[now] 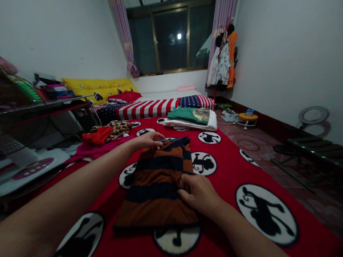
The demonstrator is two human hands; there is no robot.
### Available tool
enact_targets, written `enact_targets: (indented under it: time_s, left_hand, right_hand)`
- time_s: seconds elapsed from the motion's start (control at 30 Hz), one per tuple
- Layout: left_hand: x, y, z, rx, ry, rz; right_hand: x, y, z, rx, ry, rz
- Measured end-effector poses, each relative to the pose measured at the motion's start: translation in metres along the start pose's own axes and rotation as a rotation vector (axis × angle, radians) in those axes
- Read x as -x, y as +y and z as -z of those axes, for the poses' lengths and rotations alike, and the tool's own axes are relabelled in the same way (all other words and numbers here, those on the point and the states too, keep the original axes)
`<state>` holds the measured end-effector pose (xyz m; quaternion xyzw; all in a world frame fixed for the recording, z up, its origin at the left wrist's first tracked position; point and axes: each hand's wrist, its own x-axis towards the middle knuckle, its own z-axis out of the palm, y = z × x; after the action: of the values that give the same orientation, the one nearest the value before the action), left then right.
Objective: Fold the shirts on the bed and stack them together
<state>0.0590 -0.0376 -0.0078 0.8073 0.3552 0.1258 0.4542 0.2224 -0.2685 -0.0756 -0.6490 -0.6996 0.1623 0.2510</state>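
A brown and navy striped shirt [158, 192] lies folded in front of me on a red blanket [219, 214] printed with black figures in white ovals. At its far edge, near the collar, my left hand [151, 140] has its fingers bent on the cloth, pinching it. My right hand [197, 192] is closed on the shirt's right side, about halfway down, with thumb and fingers gripping the folded edge. Small creases run through the cloth beside the right fingers. The left forearm reaches across the near left of the blanket.
Beyond the shirt lies a stack of folded clothes, green [184, 114] over white. Loose clothes, including a red piece [98, 135], are heaped at the left. A cluttered desk [40, 110] stands far left. A yellow stool [248, 117] and a dark bench [318, 146] are on the right.
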Motion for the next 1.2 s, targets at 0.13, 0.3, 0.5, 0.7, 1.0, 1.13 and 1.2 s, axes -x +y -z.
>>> enact_targets:
  time_s: [0.13, 0.3, 0.5, 0.7, 1.0, 1.13, 1.2]
  left_hand:
    - [0.022, -0.005, 0.009, -0.125, -0.025, 0.058]
    - [0.034, -0.008, 0.013, -0.176, -0.132, 0.176]
    - [0.035, -0.01, 0.019, -0.231, -0.419, 0.181]
    - [0.029, -0.003, 0.019, -0.49, 0.194, -0.051]
    - [0.02, -0.021, 0.017, -0.666, 0.401, -0.218]
    - [0.018, -0.013, 0.015, -0.986, 0.489, -0.177]
    - [0.01, -0.006, 0.006, -0.951, 0.527, -0.174]
  right_hand:
    - [-0.001, 0.0, -0.001, 0.001, 0.008, -0.006]
    - [-0.001, 0.002, -0.003, -0.005, 0.018, -0.011]
    - [-0.001, 0.002, -0.002, -0.007, 0.01, -0.019]
    - [-0.001, 0.0, -0.001, 0.009, 0.003, -0.012]
    - [0.0, -0.001, 0.0, 0.009, 0.0, -0.018]
    - [0.0, 0.0, 0.0, 0.008, -0.001, -0.017]
    - [0.0, 0.001, -0.001, 0.01, 0.0, -0.016]
